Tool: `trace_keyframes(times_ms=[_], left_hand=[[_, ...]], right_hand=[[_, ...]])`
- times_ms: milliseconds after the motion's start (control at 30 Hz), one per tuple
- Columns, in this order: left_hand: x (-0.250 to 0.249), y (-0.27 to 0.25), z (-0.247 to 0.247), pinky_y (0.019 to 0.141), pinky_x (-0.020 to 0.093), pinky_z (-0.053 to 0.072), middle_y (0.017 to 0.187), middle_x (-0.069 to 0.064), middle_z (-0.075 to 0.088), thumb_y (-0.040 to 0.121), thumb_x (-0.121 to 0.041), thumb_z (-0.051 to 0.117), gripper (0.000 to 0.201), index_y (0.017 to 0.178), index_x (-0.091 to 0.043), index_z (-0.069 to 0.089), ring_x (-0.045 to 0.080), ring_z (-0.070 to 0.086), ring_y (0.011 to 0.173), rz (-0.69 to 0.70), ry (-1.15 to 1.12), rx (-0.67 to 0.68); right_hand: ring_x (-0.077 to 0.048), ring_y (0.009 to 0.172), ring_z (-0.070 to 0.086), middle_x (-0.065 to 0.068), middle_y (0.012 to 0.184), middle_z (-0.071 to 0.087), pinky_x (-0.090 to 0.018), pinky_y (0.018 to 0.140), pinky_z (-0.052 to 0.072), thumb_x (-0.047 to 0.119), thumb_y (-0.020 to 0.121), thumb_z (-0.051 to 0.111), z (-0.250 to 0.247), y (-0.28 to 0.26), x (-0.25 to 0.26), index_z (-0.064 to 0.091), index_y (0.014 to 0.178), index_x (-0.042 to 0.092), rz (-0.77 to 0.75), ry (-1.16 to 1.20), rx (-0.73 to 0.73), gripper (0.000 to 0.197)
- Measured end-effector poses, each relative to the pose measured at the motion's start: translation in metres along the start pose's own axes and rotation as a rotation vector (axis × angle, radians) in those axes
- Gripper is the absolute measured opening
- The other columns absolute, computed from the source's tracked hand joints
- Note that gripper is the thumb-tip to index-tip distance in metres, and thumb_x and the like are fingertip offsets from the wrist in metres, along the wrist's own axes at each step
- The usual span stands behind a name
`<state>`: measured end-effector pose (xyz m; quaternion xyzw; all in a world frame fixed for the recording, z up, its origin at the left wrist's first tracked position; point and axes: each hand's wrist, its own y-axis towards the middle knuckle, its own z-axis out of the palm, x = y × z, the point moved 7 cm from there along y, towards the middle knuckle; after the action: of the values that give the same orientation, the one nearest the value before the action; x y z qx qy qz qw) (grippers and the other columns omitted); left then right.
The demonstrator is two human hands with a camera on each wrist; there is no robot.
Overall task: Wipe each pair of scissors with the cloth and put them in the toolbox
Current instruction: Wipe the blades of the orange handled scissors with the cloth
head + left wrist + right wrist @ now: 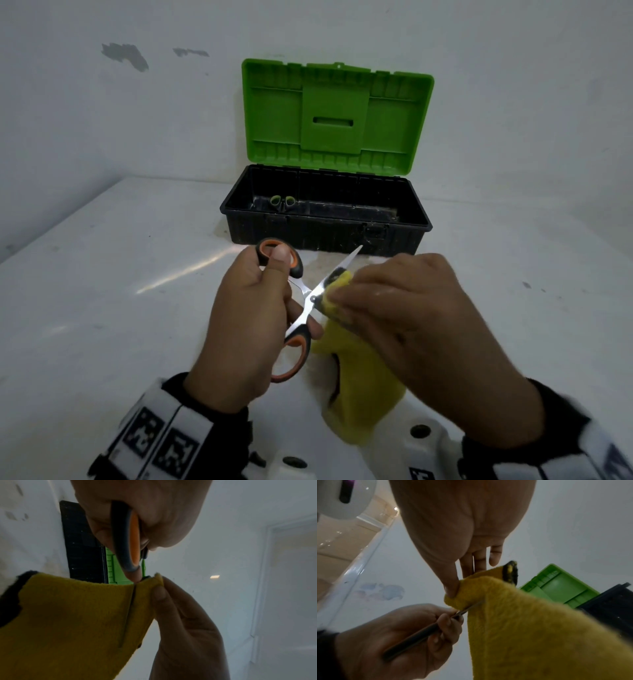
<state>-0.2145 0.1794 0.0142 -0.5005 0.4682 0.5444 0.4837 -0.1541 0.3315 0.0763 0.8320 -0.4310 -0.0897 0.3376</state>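
Observation:
My left hand (253, 308) grips the orange-and-black handles of a pair of scissors (310, 301), blades spread open above the table. My right hand (404, 308) pinches a yellow cloth (359, 383) around one blade near the pivot; the other blade tip (354, 255) points toward the toolbox. In the left wrist view the blade edge (128, 615) lies against the cloth (68, 622). In the right wrist view the thumb presses the cloth (530, 628) onto the blade (471, 607). The black toolbox (325, 236) stands open, green lid (337, 113) upright, and green-handled scissors (282, 202) lie inside at the left.
A white table (102, 291) carries the toolbox, which stands against a white wall (102, 120) with chipped paint. White wrist bands with black markers (157, 435) sit on both forearms.

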Motion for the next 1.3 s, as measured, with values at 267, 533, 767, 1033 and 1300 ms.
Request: trace_keyframes(times_ms=[267,533,767,1033,1300], left_hand=[[-0.004,-0.004,-0.002,0.042,0.028,0.048,0.058,0.010,0.047,0.103,-0.040,0.041,0.032,0.094,-0.015,0.057,0.029,0.059,0.047,0.033,0.092,-0.023],[-0.014,-0.004,0.001,0.040,0.022,0.047,0.059,0.007,0.038,0.102,-0.039,0.043,0.030,0.096,-0.012,0.056,0.030,0.057,0.051,0.034,0.042,0.044],[-0.007,-0.005,0.005,0.043,0.032,0.053,0.061,0.009,0.046,0.101,-0.040,0.043,0.032,0.095,-0.011,0.054,0.031,0.062,0.048,0.029,0.085,0.066],[-0.010,-0.007,0.003,0.038,0.021,0.044,0.059,0.016,0.041,0.102,-0.036,0.042,0.032,0.097,-0.007,0.054,0.047,0.056,0.053,0.044,0.059,0.083],[-0.008,-0.009,0.004,0.037,0.021,0.042,0.059,0.016,0.041,0.103,-0.036,0.042,0.031,0.091,-0.011,0.055,0.044,0.057,0.052,0.024,0.023,0.100]], right_hand=[[-0.022,0.081,0.063,0.003,0.087,0.071,-0.038,0.085,0.033,0.026,0.067,0.089,0.017,0.004,0.012,0.078,0.088,0.029,-0.082,-0.273,0.111,0.024],[-0.018,0.083,0.062,0.007,0.094,0.071,-0.038,0.082,0.038,0.027,0.089,0.059,0.008,0.001,-0.010,0.076,0.094,0.026,0.019,-0.138,0.026,0.018],[-0.016,0.084,0.060,0.007,0.091,0.069,-0.034,0.081,0.035,0.029,0.088,0.064,0.007,0.002,0.008,0.077,0.097,0.030,-0.061,-0.093,0.078,0.015],[-0.021,0.078,0.063,0.001,0.086,0.070,-0.033,0.080,0.034,0.025,0.082,0.069,0.010,0.001,0.010,0.078,0.096,0.024,-0.079,-0.163,0.009,0.016],[-0.019,0.081,0.064,0.006,0.091,0.072,-0.040,0.075,0.045,0.023,0.087,0.066,0.001,0.003,-0.031,0.078,0.095,0.024,0.088,-0.083,-0.095,0.015]])
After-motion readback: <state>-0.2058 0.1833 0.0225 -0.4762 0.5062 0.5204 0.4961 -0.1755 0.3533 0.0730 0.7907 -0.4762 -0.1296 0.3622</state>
